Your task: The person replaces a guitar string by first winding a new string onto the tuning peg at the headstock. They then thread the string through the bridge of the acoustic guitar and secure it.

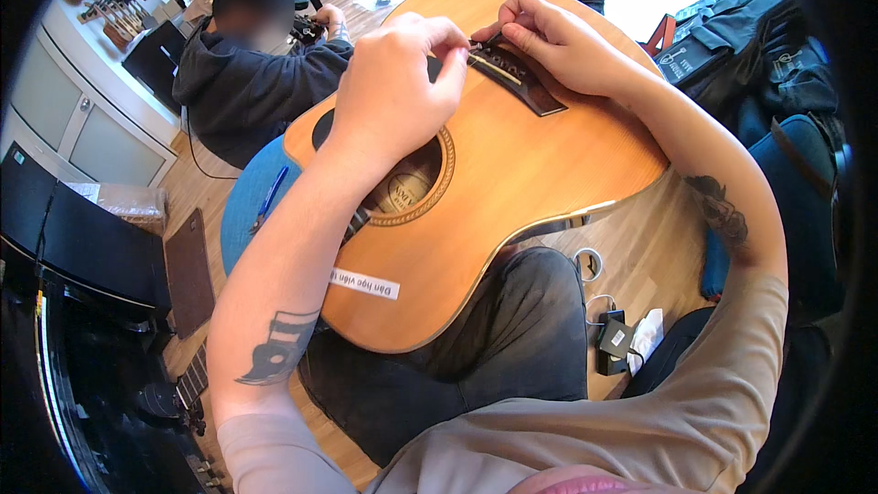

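An acoustic guitar (542, 158) with a light wood top lies face up across my lap. My left hand (401, 86) is above the top near the soundhole (411, 182), thumb and forefinger pinched at the end of the dark bridge (538, 92). What they pinch is too small to tell, perhaps a thin string. My right hand (542, 38) is at the bridge's far side, its fingertips closed together close to the left ones; whether they hold something is unclear. A pale saddle (504, 72) and several bridge pins show on the bridge.
A person in a dark hoodie (254, 82) sits at the upper left. A blue pen-like tool (274, 185) rests on a blue round seat (240, 209). Black bags (734, 34) are at the right. A tape roll (590, 265) and a black adapter (614, 343) lie on the floor.
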Demonstrator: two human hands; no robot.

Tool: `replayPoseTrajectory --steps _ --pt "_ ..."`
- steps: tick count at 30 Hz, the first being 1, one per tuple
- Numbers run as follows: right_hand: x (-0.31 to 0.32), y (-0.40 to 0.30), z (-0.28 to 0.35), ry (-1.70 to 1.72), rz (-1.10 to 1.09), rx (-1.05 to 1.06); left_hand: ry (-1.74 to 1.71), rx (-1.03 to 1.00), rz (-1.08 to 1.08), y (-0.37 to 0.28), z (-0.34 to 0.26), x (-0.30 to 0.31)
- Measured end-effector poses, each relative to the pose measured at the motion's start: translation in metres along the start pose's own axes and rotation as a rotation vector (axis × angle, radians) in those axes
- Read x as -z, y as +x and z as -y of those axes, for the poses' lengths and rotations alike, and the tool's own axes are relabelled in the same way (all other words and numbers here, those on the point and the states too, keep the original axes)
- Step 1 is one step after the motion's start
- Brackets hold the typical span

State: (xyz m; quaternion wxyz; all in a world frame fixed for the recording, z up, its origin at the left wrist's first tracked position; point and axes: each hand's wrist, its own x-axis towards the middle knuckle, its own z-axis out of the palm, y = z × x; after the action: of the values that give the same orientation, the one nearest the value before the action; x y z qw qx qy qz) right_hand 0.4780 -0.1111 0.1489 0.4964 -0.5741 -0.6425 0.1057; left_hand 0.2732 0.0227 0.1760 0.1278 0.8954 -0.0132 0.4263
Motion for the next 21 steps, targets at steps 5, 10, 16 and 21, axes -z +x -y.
replayPoseTrajectory --steps 5,10,16,21 --pt "0.009 -0.013 0.005 0.074 -0.062 -0.03 -0.077 0.11 0.092 0.003 0.001 -0.009" --pt "0.007 -0.018 0.011 0.073 -0.117 -0.033 -0.094 0.142 0.179 0.001 0.002 -0.017" --pt "0.007 -0.018 0.004 0.058 -0.141 0.004 -0.075 0.103 0.207 0.011 0.005 -0.021" --pt "0.006 -0.016 0.006 0.062 -0.147 0.018 -0.048 -0.01 0.232 0.016 0.01 -0.021"
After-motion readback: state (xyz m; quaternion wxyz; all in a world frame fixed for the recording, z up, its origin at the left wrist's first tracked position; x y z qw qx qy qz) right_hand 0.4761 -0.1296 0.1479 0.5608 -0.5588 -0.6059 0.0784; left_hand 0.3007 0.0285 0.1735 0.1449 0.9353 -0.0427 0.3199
